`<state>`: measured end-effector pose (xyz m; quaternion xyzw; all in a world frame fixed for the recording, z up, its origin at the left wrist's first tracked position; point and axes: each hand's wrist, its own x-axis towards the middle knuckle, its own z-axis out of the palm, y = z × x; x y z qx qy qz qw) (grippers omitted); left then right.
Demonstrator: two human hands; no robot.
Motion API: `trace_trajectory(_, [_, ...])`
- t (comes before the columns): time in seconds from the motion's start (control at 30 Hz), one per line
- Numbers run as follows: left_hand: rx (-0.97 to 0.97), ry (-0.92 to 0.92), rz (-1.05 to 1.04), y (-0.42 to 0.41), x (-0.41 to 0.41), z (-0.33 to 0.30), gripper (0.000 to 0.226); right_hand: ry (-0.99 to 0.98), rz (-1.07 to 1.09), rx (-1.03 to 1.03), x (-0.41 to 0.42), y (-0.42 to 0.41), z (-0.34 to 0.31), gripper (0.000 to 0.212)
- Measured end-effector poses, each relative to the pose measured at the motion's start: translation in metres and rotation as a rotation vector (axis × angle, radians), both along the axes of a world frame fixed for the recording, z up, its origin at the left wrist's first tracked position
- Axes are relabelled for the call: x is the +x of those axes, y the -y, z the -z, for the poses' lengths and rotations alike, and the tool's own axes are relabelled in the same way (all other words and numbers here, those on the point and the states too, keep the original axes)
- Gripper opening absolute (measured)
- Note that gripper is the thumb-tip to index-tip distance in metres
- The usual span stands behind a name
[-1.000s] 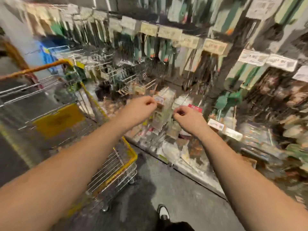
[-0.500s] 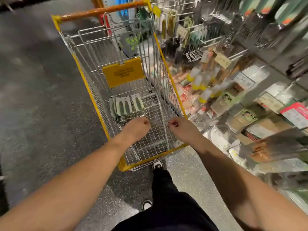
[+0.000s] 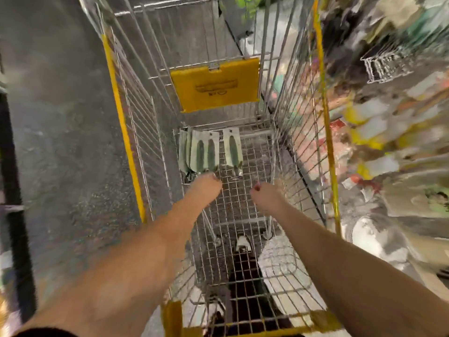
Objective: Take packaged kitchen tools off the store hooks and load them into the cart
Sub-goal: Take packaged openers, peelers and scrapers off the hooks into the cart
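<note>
Hands dropped deeper into cart (image 3: 121, 113), pale green-striped packaged tools (image 3: 209, 152) flat on mesh, finger state indiscernible

Bare metal wire cart (image 3: 136, 132) with a matt yellow plastic flap (image 3: 215, 85).

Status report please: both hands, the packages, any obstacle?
Left hand and right hand low inside cart, grip unclear through blur. Packaged tools flat on cart floor, just beyond the hands. No obstacle seen.

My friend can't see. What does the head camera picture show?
Two bare hands, left hand and right hand, reach down into a wire shopping cart with yellow edges. Pale green packaged tools lie on its floor just beyond the hands. Blurry store shelves are on the right.
</note>
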<state>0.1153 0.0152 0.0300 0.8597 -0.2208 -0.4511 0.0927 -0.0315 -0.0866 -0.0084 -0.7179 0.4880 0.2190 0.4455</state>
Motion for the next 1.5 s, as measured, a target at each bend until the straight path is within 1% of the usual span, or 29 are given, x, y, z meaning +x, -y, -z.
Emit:
trace_trajectory(0.07, [0.005, -0.014, -0.077, 0.017, 0.018, 0.027, 0.033, -0.017, 0.015, 0.032, 0.022, 0.013, 0.033, 0.017])
trace_trajectory(0.17, [-0.001, -0.018, -0.26, 0.036, 0.043, 0.073, 0.037, -0.002, 0.051, 0.057, 0.056, 0.027, 0.075, 0.03])
trace_trajectory(0.23, [0.018, 0.006, -0.327, 0.046, 0.056, 0.103, 0.042, 0.022, 0.077, 0.026, 0.079, 0.039, 0.102, 0.04])
trace_trajectory(0.33, [0.075, 0.103, -0.318, 0.055, 0.073, 0.139, 0.042, 0.081, 0.171, 0.002, 0.111, 0.059, 0.134, 0.062])
trace_trajectory(0.4, [0.111, 0.155, -0.315, 0.059, 0.082, 0.16, 0.052, 0.098, 0.192, 0.0, 0.13, 0.067, 0.153, 0.074])
trace_trajectory(0.43, [0.131, 0.184, -0.297, 0.061, 0.084, 0.17, 0.058, 0.087, 0.193, -0.001, 0.138, 0.068, 0.158, 0.077])
trace_trajectory(0.5, [0.16, 0.306, -0.256, 0.063, 0.086, 0.183, 0.067, 0.081, 0.185, -0.018, 0.151, 0.067, 0.174, 0.083])
trace_trajectory(0.57, [0.159, 0.423, -0.265, 0.065, 0.087, 0.191, 0.069, 0.057, 0.196, -0.041, 0.157, 0.063, 0.187, 0.087])
trace_trajectory(0.63, [0.167, 0.463, -0.297, 0.068, 0.087, 0.196, 0.071, 0.066, 0.248, -0.003, 0.161, 0.059, 0.196, 0.085])
trace_trajectory(0.73, [0.185, 0.444, -0.286, 0.072, 0.083, 0.199, 0.068, 0.111, 0.324, 0.011, 0.163, 0.056, 0.205, 0.085])
trace_trajectory(0.8, [0.171, 0.419, -0.348, 0.07, 0.082, 0.2, 0.067, 0.129, 0.353, 0.031, 0.165, 0.056, 0.204, 0.084])
trace_trajectory(0.87, [0.166, 0.4, -0.427, 0.066, 0.085, 0.203, 0.07, 0.122, 0.408, 0.096, 0.166, 0.061, 0.202, 0.081])
trace_trajectory(0.93, [0.127, 0.37, -0.486, 0.064, 0.089, 0.206, 0.066, 0.119, 0.394, 0.17, 0.166, 0.063, 0.2, 0.08])
trace_trajectory(1.0, [0.01, 0.23, -0.64, 0.067, 0.088, 0.207, 0.059, 0.127, 0.358, 0.212, 0.168, 0.061, 0.195, 0.078])
trace_trajectory(1.03, [-0.027, 0.156, -0.669, 0.069, 0.085, 0.208, 0.056, 0.13, 0.363, 0.214, 0.169, 0.06, 0.195, 0.075])
trace_trajectory(1.1, [-0.009, 0.066, -0.598, 0.072, 0.076, 0.208, 0.048, 0.138, 0.379, 0.208, 0.17, 0.059, 0.198, 0.066])
trace_trajectory(1.17, [0.016, 0.062, -0.562, 0.071, 0.072, 0.211, 0.042, 0.148, 0.404, 0.244, 0.167, 0.057, 0.197, 0.06])
trace_trajectory(1.23, [0.01, 0.051, -0.587, 0.071, 0.071, 0.209, 0.033, 0.168, 0.439, 0.274, 0.163, 0.055, 0.197, 0.061])
trace_trajectory(1.3, [0.017, 0.006, -0.633, 0.068, 0.072, 0.208, 0.025, 0.167, 0.458, 0.298, 0.158, 0.05, 0.194, 0.069])
trace_trajectory(1.43, [-0.019, -0.121, -0.787, 0.052, 0.068, 0.204, 0.021, 0.166, 0.49, 0.341, 0.149, 0.047, 0.188, 0.083])
trace_trajectory(1.5, [-0.016, -0.175, -0.813, 0.042, 0.065, 0.2, 0.02, 0.126, 0.494, 0.402, 0.138, 0.048, 0.184, 0.082])
